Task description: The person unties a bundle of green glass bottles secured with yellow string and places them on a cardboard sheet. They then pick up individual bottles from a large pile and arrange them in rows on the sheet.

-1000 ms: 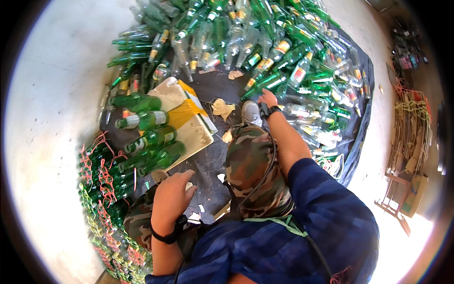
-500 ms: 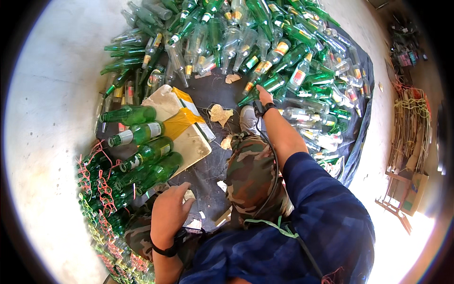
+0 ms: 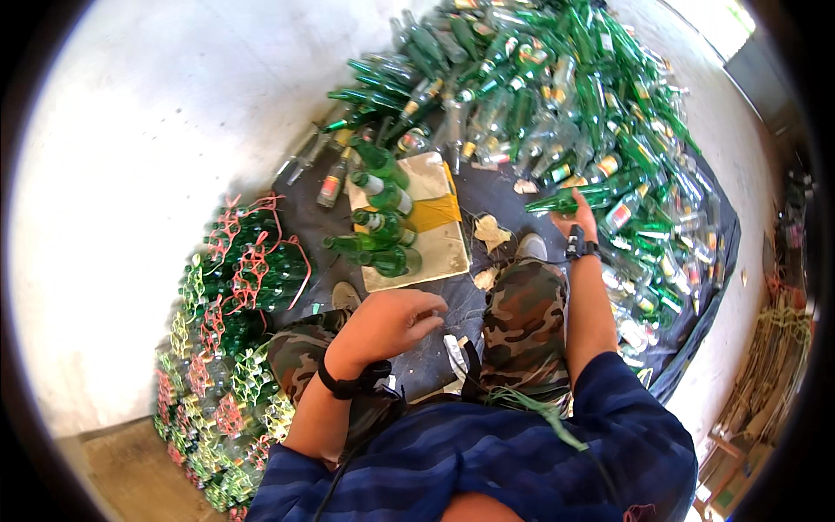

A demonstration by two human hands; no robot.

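My right hand (image 3: 577, 215) is closed round the neck part of a green glass bottle (image 3: 609, 185), which lies tilted at the near edge of a big heap of bottles. My left hand (image 3: 396, 320) hangs above my lap, fingers loosely curled, thumb apart, nothing visible in it. Just beyond it, several green bottles (image 3: 393, 261) stand on a pale cardboard-like slab (image 3: 435, 265) with yellow tape. Their necks point left in this view.
A heap of green and clear bottles (image 3: 522, 113) spreads over a dark sheet (image 3: 726, 248). At left stand bottles bundled in pink and yellow string (image 3: 252, 270). Dry leaves (image 3: 491, 233) lie between my feet. Flattened cardboard (image 3: 761, 370) is stacked far right.
The view has swung, so the scene sits further right. My left hand has moved forward and right, toward the slab. My right hand keeps its grip on the green bottle at the heap.
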